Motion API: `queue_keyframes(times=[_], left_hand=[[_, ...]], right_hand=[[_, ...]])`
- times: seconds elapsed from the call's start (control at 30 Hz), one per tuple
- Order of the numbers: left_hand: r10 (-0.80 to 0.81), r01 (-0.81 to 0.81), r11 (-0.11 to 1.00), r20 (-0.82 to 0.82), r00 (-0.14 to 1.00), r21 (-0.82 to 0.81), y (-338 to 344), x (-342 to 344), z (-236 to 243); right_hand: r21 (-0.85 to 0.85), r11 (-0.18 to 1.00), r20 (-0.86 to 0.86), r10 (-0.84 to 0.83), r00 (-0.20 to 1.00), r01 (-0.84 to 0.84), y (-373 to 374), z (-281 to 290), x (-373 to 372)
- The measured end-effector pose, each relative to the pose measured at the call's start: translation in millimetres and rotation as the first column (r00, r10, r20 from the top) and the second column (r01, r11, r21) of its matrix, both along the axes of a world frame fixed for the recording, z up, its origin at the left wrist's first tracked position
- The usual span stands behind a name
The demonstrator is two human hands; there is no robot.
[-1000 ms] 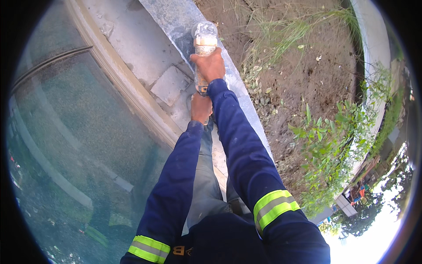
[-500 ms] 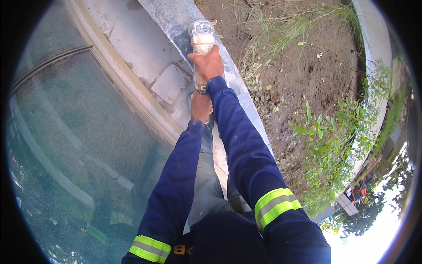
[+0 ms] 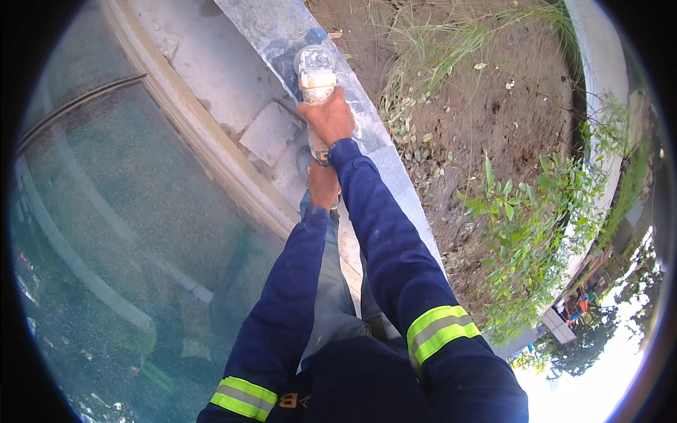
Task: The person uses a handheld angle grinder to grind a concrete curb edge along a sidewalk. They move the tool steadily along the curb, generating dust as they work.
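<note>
Both my hands hold a dusty angle grinder (image 3: 317,79), its round head resting on or just over the top of a grey stone ledge (image 3: 271,29). Around the middle of the tool's body my right hand (image 3: 330,116) is closed, thumb on the left side. Closer to me, my left hand (image 3: 323,186) grips the rear end, most of which is hidden by the hand and the right cuff. The disc's underside does not show. Pale dust coats the grinder and patches of the ledge.
Left of the ledge runs a lower concrete strip with a loose square slab (image 3: 271,132). Beyond it is a large framed glass pane (image 3: 141,211). On the right lies a soil bed (image 3: 486,106) with grass and a leafy shrub (image 3: 518,218), bounded by a curved wall (image 3: 599,63).
The grinder and both hands have come a little toward me along the ledge and slightly left. Both hands keep their hold.
</note>
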State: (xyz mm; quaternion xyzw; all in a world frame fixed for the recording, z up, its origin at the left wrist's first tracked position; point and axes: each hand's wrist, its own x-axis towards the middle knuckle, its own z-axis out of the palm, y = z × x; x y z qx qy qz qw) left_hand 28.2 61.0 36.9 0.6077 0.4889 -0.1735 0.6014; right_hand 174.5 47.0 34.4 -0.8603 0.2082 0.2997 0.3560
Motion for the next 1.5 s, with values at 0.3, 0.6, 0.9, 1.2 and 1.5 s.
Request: queue_keyframes(times=[0.3,0.6,0.9,1.2,1.5], left_hand=[[-0.152,0.151,0.988,0.015,0.988,0.012,-7.5,15.3,2.5],[0.007,-0.005,0.999,0.045,0.999,-0.035,-1.3,2.5,-2.8],[-0.101,0.100,0.995,0.026,0.995,0.018,-1.3,17.0,5.7],[-0.095,0.093,0.995,0.041,0.995,0.043,16.3,21.6,-11.0],[-0.151,0.152,0.988,-0.015,0.988,0.038,6.6,34.4,-1.2]], right_hand=[[-0.028,0.997,0.009,-0.070,0.998,0.070,-18.4,3.9,12.3],[0.010,0.999,0.013,0.034,0.999,-0.034,-0.2,0.8,2.7],[-0.002,0.999,-0.003,-0.037,0.999,0.037,-7.3,7.8,12.7],[0.032,0.999,0.059,-0.008,0.998,0.006,14.4,-4.3,19.4],[-0.020,0.999,0.051,-0.038,0.998,0.039,-1.7,3.4,29.7]])
